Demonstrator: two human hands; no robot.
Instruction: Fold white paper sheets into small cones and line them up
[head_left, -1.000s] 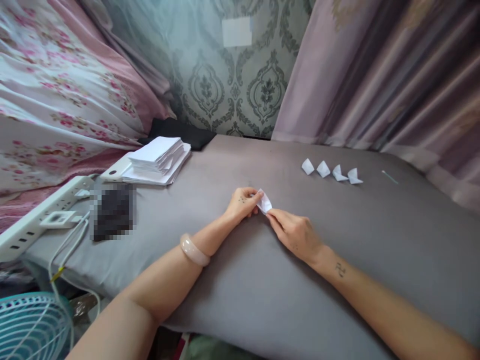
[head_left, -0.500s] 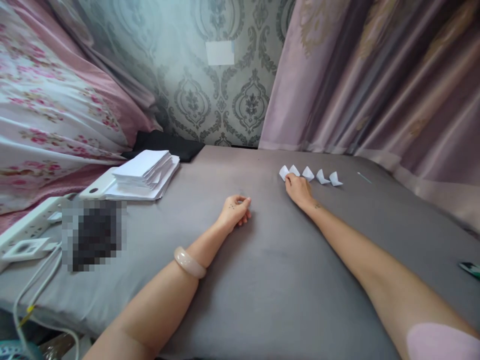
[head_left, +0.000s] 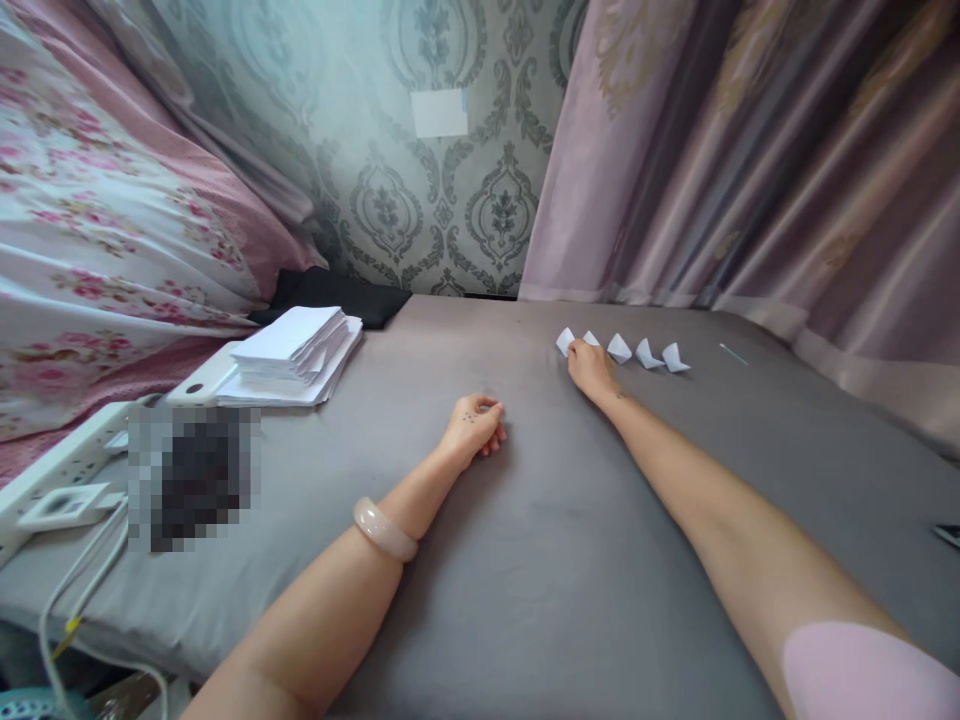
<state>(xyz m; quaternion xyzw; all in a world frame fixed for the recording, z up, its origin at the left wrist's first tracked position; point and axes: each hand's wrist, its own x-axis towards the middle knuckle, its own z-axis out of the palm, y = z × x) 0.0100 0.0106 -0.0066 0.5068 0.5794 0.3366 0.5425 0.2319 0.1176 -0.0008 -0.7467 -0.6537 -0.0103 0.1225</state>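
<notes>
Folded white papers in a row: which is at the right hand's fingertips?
The leftmost folded paper: the right hand has its fingertips there. The second paper is partly hidden behind that hand; the other three papers lie clear.

Clear passage is offered on the grey surface (head_left: 570, 560) between the forearms (head_left: 322, 620); a second lane is left open from the left hand (head_left: 474, 425) back to the wall (head_left: 450, 220). Left side obstructed by paper stack (head_left: 289, 340), a blurred dark object (head_left: 201, 480), power strip (head_left: 64, 450) and cables (head_left: 84, 572). Near approach to the row of folded papers (head_left: 619, 349) partly blocked by the right hand (head_left: 592, 370); space behind them bounded by the curtain (head_left: 660, 170).
</notes>
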